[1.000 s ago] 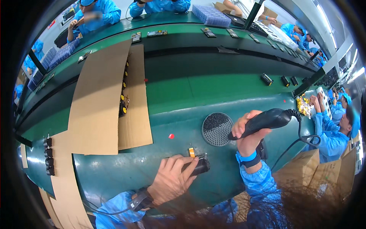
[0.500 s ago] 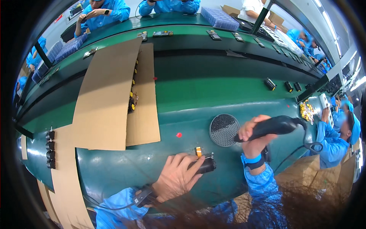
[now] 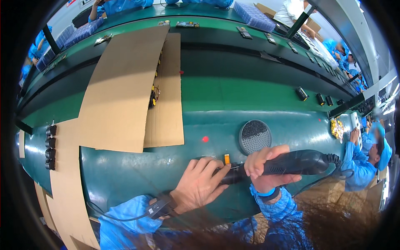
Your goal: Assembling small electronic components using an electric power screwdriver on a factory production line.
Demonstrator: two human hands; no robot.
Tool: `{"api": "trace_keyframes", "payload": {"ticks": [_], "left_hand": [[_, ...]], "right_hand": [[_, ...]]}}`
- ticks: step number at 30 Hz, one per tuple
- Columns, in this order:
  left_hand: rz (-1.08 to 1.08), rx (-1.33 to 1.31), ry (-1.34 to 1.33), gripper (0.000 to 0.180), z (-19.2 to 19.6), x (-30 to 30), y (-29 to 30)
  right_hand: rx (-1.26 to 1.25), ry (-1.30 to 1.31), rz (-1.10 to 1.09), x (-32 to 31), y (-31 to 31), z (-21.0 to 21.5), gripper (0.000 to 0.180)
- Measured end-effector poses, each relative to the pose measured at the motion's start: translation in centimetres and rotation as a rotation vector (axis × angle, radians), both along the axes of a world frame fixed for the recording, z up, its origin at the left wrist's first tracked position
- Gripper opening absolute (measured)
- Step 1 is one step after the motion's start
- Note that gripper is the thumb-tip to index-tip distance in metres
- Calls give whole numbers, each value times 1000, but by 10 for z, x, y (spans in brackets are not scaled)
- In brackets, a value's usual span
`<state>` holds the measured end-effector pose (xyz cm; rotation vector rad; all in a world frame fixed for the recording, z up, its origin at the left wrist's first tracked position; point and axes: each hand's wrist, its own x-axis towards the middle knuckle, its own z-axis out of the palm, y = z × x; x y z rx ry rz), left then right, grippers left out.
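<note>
My left hand (image 3: 199, 183) steadies a small black device (image 3: 232, 176) on the green bench, thumb and fingers closed about its left end. An orange ribbon cable (image 3: 227, 159) sticks up from the far side of the device. In my right hand (image 3: 260, 164) is a black electric screwdriver (image 3: 298, 162), held nearly level with its coiled cord trailing right. The tool's front end reaches the right end of the device; its tip is hidden, so contact is uncertain. Just beyond the right hand stands a round screw tray (image 3: 254, 146), dark small pieces covering its far part.
Cardboard sheets (image 3: 118, 96) cover the bench's left side, with several black parts (image 3: 50, 148) beside them. Black cylindrical units (image 3: 301, 93) sit at the far right, near a heap of yellow parts (image 3: 337, 128). A co-worker (image 3: 364, 156) sits at the right.
My right hand has brought the screwdriver down and left, from beside the tray to the device. The left hand still holds the device. The whole view has shifted slightly.
</note>
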<state>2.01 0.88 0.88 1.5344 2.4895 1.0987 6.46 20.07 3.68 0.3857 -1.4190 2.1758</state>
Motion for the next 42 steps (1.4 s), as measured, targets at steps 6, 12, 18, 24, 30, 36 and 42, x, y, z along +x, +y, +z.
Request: {"api": "trace_keyframes", "payload": {"ticks": [6,12,18,24,30,36,42], "left_hand": [[-1,-2,3,54,-2,1,-1],[0,0,1,53,-2,1,0],[-1,-13,-4,53,0,1,-1],[1,-24,-4,55,0,2,-1],[6,-27,8,54,0,3,-1],[0,-20,24,53,1,3,0],[2,-37,4,52,1,4,0]], "right_hand": [[38,-62,-41,1,-1,-2,78],[50,-64,-24,1,-2,-4,79],[120,-64,8,1,-3,-6,77],[140,-79,32,0,-4,-15,78],[108,-92,41,-1,-5,-17,78],[272,-12,91,-2,-3,-15,78],[-142,54,-118,-3,16,0,84]]}}
